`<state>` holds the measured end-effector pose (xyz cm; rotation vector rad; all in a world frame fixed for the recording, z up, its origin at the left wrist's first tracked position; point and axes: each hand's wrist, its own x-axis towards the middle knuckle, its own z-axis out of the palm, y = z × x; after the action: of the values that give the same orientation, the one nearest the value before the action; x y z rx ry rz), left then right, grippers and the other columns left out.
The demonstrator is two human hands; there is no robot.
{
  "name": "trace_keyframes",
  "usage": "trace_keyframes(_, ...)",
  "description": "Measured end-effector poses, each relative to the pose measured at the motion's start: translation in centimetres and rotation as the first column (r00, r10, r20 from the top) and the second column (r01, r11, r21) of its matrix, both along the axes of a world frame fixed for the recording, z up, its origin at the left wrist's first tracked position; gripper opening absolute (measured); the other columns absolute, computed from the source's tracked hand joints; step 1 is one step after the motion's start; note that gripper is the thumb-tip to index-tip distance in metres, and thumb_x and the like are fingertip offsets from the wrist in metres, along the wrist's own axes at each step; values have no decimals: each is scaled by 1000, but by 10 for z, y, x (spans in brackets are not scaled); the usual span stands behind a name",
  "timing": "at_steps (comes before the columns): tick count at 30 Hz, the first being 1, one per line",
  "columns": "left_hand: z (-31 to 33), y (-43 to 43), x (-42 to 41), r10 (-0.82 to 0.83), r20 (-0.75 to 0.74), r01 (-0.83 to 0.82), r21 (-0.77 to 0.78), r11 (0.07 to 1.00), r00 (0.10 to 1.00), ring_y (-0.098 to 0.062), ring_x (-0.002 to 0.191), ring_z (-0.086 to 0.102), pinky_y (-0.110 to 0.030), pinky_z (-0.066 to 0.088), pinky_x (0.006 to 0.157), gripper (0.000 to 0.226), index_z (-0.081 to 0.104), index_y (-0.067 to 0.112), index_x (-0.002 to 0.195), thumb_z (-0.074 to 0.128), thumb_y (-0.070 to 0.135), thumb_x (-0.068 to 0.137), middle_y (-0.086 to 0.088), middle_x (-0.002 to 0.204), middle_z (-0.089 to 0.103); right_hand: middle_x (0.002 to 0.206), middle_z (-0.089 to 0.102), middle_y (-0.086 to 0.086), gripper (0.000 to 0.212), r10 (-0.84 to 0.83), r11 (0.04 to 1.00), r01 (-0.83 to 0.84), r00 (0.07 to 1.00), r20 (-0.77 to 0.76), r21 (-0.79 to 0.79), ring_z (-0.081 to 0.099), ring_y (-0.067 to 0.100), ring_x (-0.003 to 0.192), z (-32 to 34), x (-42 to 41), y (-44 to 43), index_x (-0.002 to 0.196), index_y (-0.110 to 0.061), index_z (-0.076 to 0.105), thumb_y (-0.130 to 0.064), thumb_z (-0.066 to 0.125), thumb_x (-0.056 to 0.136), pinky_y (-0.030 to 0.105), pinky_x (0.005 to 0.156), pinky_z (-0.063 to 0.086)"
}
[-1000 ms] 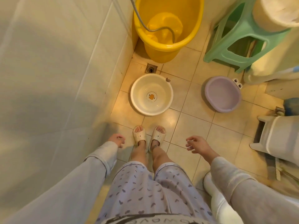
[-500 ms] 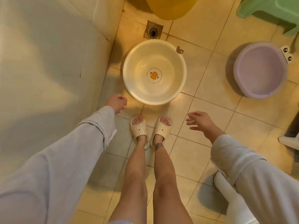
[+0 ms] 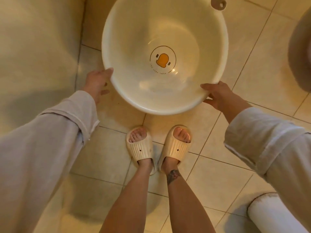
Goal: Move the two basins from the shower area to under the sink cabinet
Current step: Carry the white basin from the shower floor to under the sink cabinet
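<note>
Only print I see is on the inside bottom of the cream basin point(image 3: 185, 31): a round duck emblem point(image 3: 162, 60) with an orange beak, and a curved line of tiny dark letters under it. Letters too small and blurred, I can't read them. No other text, numbers or brands visible.

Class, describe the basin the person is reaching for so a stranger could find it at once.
On the tiled floor by the wall, just ahead of the slippered feet, sits the cream basin. An orange duck is printed inside; the purple basin is plain.
</note>
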<state>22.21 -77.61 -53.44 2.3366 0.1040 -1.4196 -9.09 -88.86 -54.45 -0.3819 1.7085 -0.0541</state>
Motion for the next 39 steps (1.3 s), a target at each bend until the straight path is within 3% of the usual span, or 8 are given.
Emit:
trace_keyframes(6,33,2,-15,140,-67,-144,-50,988,988,-21,98,61,-28,54,69,40,54,8,127,57,13,88,-4,103,65,128,55,15,57,-198,977,195,980,34,82,53,37,119,31,-6,22,137,-10,44,12,51,84,46,85,49)
trace_keyframes(11,132,34,-48,282,-126,-279,38,959,951,-24,100,57,-39,50,93,43,48,3,130,56,11,89,-18,131,58,128,54,16,60,-226,960,228,974,-31,163,54,36,112,141,-32,50,139,-13,41,11,50,85,48,85,48)
trace_keyframes(16,268,75,-81,389,-177,-383,66,921,904,-24,100,55,-38,46,89,41,47,0,131,52,3,91,-22,134,55,109,59,16,52,-139,973,146,989,-53,181,55,35,100,282,-61,73,133,-8,45,8,52,84,47,74,51)
trace_keyframes(19,350,89,-93,368,-200,-368,37,929,908,-26,97,55,-40,45,89,39,48,-3,130,49,1,91,-26,135,53,91,61,11,49,-110,983,115,993,-41,142,58,33,92,364,-78,86,129,-6,48,6,56,82,44,72,54)
trace_keyframes(22,419,95,-98,337,-198,-346,-10,938,920,-27,85,58,-42,45,89,41,47,-4,131,51,0,90,-27,135,52,99,63,13,48,-108,992,109,994,-14,71,61,26,80,433,-92,98,126,-4,51,1,59,79,31,54,55)
trace_keyframes(28,518,94,-106,280,-209,-317,-167,934,937,-27,86,57,-40,46,87,43,48,-3,131,54,3,89,-29,133,53,91,66,8,43,-180,978,185,982,63,-93,64,25,78,524,-113,129,120,-8,56,-1,61,78,27,51,55)
trace_keyframes(33,558,100,-113,179,-225,-237,-268,934,958,-19,63,61,-21,53,44,45,46,0,133,55,8,89,-6,74,66,97,65,10,40,-251,944,271,960,124,-187,62,25,82,565,-130,148,116,-12,56,-1,60,77,26,50,55)
trace_keyframes(39,568,95,-122,78,-312,-196,-367,909,947,-16,79,60,-31,49,67,42,48,7,132,53,9,90,-4,89,64,93,66,6,32,-318,885,353,934,162,-302,62,22,80,585,-148,173,106,-14,60,-2,61,76,25,50,53)
